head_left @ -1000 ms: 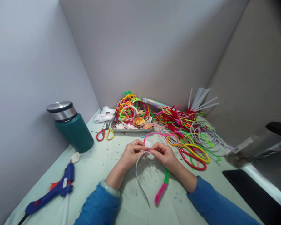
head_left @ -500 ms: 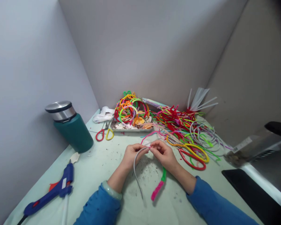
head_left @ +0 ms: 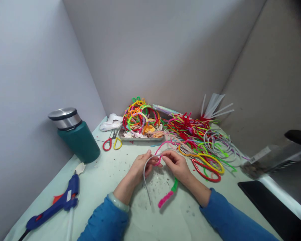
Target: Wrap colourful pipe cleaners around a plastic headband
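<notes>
A thin grey headband (head_left: 145, 180) curves between my hands, one end hanging down over the table. My right hand (head_left: 176, 164) pinches it together with a pink pipe cleaner (head_left: 163, 144), whose free part loops up behind the fingers. The headband's other end, wrapped in green and pink (head_left: 166, 198), shows below my right hand. My left hand (head_left: 140, 167) is beside the headband, thumb raised and fingers apart under the pink strand; whether it grips anything is hard to tell.
Behind are a metal tray (head_left: 130, 139) of fuzzy headbands and a heap of pipe cleaners (head_left: 188, 127). Scissors (head_left: 208, 167) lie right, smaller scissors (head_left: 111, 143) left. A green bottle (head_left: 81, 142) and blue glue gun (head_left: 67, 197) stand and lie left; a black object (head_left: 268, 207) lies right.
My left hand's fingers have loosened from their pinch, and the thumb has lifted. The pink strand now bends down by the left fingers. The headband's wrapped end has swung slightly left and up.
</notes>
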`<act>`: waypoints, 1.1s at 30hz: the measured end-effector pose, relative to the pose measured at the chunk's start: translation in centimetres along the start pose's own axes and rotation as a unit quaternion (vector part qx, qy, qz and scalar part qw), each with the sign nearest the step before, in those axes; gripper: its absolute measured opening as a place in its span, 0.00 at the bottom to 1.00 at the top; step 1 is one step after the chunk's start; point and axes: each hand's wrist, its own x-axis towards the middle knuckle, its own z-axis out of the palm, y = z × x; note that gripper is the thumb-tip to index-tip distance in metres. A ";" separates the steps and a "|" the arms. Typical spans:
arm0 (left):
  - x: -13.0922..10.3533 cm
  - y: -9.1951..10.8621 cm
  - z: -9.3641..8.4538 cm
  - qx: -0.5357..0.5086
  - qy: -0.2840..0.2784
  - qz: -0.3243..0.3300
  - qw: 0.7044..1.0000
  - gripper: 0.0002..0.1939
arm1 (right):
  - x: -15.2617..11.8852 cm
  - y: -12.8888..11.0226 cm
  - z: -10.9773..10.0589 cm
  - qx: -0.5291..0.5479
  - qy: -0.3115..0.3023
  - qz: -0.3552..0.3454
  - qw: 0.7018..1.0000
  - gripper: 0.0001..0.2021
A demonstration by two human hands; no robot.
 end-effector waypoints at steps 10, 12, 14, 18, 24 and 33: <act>0.1 -0.2 -0.1 0.135 0.034 0.094 0.986 0.20 | 0.1 0.6 0.1 -0.035 0.015 0.004 0.999 0.09; 0.4 -0.7 -0.3 0.191 0.059 0.139 0.970 0.16 | 0.1 0.6 0.1 -0.042 0.010 0.005 0.999 0.09; 0.6 -0.9 -0.6 0.261 0.083 0.168 0.947 0.12 | 0.1 0.7 0.1 -0.044 0.008 0.005 0.999 0.10; 0.4 -0.6 -0.7 0.398 0.131 0.207 0.884 0.10 | 0.1 0.7 0.1 -0.038 -0.011 0.009 0.999 0.09; -0.6 -0.1 -0.1 0.547 0.109 0.256 0.789 0.13 | 0.0 0.9 0.2 -0.019 -0.028 0.020 0.999 0.09; -0.9 0.3 0.6 0.726 0.115 0.218 0.642 0.06 | 0.1 1.1 0.2 -0.026 -0.037 0.026 0.999 0.09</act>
